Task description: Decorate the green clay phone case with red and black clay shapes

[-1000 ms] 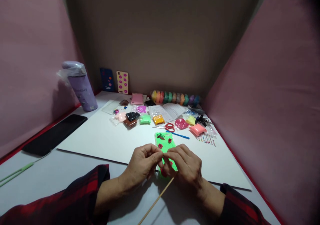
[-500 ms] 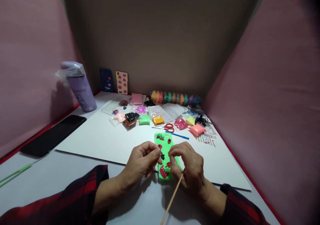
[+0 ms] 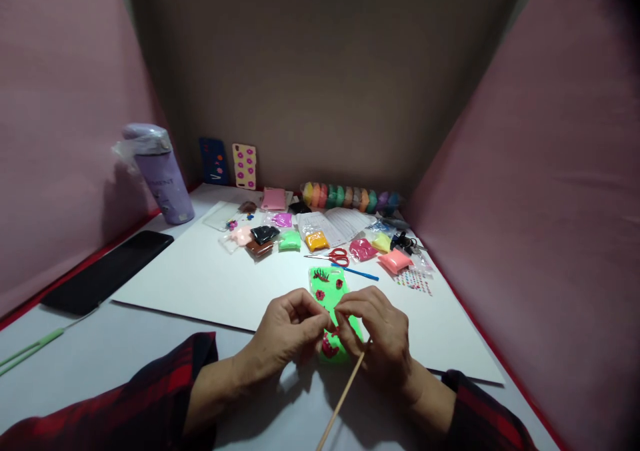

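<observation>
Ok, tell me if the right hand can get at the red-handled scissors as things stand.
Probably yes: the red-handled scissors lie uncovered beyond the green phone case, though the right hand also holds a wooden stick.

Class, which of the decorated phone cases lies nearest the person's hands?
The bright green phone case, partly hidden behind the left hand and right hand; the dark blue case and cream case stand farther off, by the back wall.

I watched through one camera worn on the person's head, facing forward and down across the flat white desk (image 3: 115, 344). Two bare hands (image 3: 290, 327) sat near the lens, low and central; the smooth grey-brown back wall (image 3: 325, 77) stood farther off, between pink fabric-like side walls (image 3: 540, 171).
</observation>
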Motion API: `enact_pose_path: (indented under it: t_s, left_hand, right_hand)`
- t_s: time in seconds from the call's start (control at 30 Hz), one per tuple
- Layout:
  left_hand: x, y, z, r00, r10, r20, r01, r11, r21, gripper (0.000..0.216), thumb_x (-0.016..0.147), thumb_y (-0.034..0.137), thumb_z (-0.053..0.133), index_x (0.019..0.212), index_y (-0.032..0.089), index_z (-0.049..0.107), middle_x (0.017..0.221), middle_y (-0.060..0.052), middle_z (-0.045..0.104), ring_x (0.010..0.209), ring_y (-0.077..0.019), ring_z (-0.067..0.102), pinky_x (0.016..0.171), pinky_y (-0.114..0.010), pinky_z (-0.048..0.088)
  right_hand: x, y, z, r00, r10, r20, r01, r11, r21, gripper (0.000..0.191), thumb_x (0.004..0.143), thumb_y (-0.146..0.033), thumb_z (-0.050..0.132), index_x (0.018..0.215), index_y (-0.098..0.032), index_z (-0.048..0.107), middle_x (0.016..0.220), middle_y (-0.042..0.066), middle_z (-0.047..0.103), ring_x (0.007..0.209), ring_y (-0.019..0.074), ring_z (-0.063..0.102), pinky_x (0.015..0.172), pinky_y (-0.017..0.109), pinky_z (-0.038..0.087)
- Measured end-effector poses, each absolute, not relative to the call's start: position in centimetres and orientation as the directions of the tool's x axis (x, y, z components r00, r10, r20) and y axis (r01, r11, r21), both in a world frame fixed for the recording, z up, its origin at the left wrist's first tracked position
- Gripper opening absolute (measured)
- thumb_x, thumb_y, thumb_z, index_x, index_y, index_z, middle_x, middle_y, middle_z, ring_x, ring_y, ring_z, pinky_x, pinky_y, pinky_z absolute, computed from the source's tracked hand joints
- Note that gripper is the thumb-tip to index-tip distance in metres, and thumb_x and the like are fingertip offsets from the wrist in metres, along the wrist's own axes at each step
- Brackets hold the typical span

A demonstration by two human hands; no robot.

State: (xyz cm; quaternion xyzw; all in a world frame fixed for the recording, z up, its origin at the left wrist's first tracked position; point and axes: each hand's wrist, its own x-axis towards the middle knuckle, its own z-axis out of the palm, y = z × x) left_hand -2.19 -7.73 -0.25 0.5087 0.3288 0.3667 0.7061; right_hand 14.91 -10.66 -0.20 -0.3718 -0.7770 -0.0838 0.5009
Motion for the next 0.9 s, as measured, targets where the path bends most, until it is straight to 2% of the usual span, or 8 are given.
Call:
enact_pose_path:
  t_s: [0.13,0.37,0.53,0.73,0.83,0.9]
  left_hand:
    - [-2.1,-7.8,-0.3,0.535,0.838,-0.112,-0.214,0.262,0.941,0.033,0.065,0.038,0.081,0.074,0.013,0.061,0.046,0.003,0.056,0.035,-0.0066,0.045,0.032,-0.015,0.035]
    - [-2.2,-7.9,0.5,0.500,0.845,-0.188,-0.188,0.317,0.929,0.036,0.065,0.044,0.080,0.072,0.011,0.067,0.041,0.007,0.045,0.032,-0.0017,0.033,0.032,-0.013,0.025]
    - [-2.4,-8.0,0.6,0.529,0.804,-0.271,-0.165,0.411,0.896,0.038,0.064,0.047,0.080,0.065,0.013,0.063,0.039,0.006,0.046,0.028,-0.0026,0.033,0.028,-0.014,0.021]
    - [-2.4,-7.9,0.4,0.539,0.802,-0.256,-0.210,0.423,0.881,0.035,0.065,0.043,0.081,0.067,0.013,0.062,0.041,0.006,0.050,0.029,-0.0022,0.034,0.027,-0.012,0.023]
    - [-2.4,-7.7,0.5,0.532,0.816,-0.227,-0.245,0.404,0.881,0.033,0.063,0.038,0.083,0.068,0.014,0.061,0.043,0.006,0.051,0.031,-0.0026,0.037,0.027,-0.011,0.025]
    - [-2.3,-7.5,0.6,0.529,0.823,-0.206,-0.269,0.393,0.879,0.034,0.063,0.036,0.084,0.068,0.014,0.059,0.045,0.006,0.052,0.031,-0.0027,0.038,0.026,-0.011,0.026]
  right_hand:
    - [15.0,-10.7,-0.3,-0.217,0.501,0.838,0.630,0.727,-0.272,0.021,0.076,-0.004,0.062,0.092,-0.017,0.060,0.080,0.006,0.066,0.073,0.0173,0.060,0.062,0.031,0.050]
    - [14.8,-10.7,-0.1,-0.235,0.495,0.837,0.604,0.748,-0.273,0.023,0.078,-0.004,0.062,0.096,-0.019,0.063,0.079,0.006,0.066,0.071,0.0169,0.059,0.059,0.030,0.050]
    - [14.7,-10.7,-0.1,-0.245,0.466,0.850,0.593,0.766,-0.248,0.027,0.078,-0.003,0.060,0.099,-0.019,0.065,0.077,0.005,0.064,0.068,0.0162,0.056,0.057,0.029,0.048]
    - [15.0,-10.9,0.1,-0.301,0.483,0.822,0.565,0.785,-0.254,0.028,0.077,-0.004,0.059,0.102,-0.017,0.065,0.080,0.007,0.064,0.070,0.0172,0.056,0.058,0.030,0.048]
    - [15.1,-10.8,0.0,-0.253,0.521,0.815,0.593,0.749,-0.295,0.026,0.079,-0.004,0.059,0.102,-0.015,0.064,0.083,0.009,0.065,0.075,0.0183,0.058,0.062,0.031,0.050]
    - [15.4,-10.6,0.0,-0.141,0.566,0.812,0.618,0.691,-0.374,0.022,0.081,-0.004,0.058,0.099,-0.016,0.064,0.085,0.008,0.064,0.078,0.0185,0.059,0.066,0.032,0.050]
